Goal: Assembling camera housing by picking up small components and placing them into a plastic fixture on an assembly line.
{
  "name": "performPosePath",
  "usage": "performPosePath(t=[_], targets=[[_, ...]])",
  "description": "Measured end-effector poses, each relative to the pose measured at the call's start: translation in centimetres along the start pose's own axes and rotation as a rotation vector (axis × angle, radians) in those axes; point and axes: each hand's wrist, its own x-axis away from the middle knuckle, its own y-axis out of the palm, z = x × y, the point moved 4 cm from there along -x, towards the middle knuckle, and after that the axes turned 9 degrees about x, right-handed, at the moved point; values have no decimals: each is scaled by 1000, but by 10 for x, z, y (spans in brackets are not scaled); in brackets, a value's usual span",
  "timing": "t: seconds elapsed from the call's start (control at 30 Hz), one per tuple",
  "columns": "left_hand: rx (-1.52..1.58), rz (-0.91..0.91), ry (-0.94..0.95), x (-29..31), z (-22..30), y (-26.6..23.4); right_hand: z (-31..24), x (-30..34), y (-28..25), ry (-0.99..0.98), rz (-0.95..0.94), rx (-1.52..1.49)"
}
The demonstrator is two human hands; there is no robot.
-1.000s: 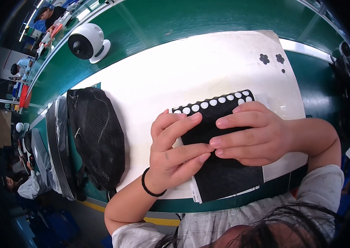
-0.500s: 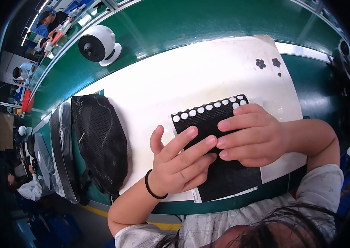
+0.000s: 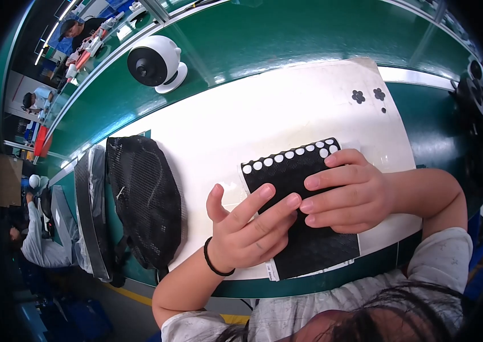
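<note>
Overhead, in the single head view, the person sits at a green workbench (image 3: 287, 45) with a white mat (image 3: 253, 119) spread across it. A black sheet (image 3: 310, 251) lies flat on the near part of that mat, its far edge carrying a row of white round dots (image 3: 287, 155); a white backing edge shows along its near left side. Both hands rest on this sheet. The left hand (image 3: 247, 231) comes in from the lower left, a black band (image 3: 214, 267) around its wrist; its fingers (image 3: 264, 208) are extended and slightly spread, laid flat over the left portion of the sheet, thumb raised clear — nothing is gripped. The right hand (image 3: 347, 194) lies across the sheet's right portion, fingers loosely curled with the tips pointing left and pressing down on the black surface; it closes around nothing either. The fingertips of the two hands are just beside each other near the sheet's middle. To the left, a black mesh bag (image 3: 144, 199) lies partly on the mat's edge, with a stack of flat dark pieces (image 3: 88, 211) beside it. Two small black flower-shaped pieces (image 3: 368, 95) sit at the mat's far right corner, well apart from the hands. A white rounded camera-like device (image 3: 156, 62) stands on the bench at the far left. Other people work in the background — upper left and lower left.
</note>
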Motion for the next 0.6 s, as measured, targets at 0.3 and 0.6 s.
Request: performPosePath(t=[0.3, 0.6], targets=[[10, -37, 5, 0, 0, 0, 0, 0, 1, -15, 4, -9], [5, -28, 13, 0, 0, -1, -2, 0, 1, -34, 5, 46]])
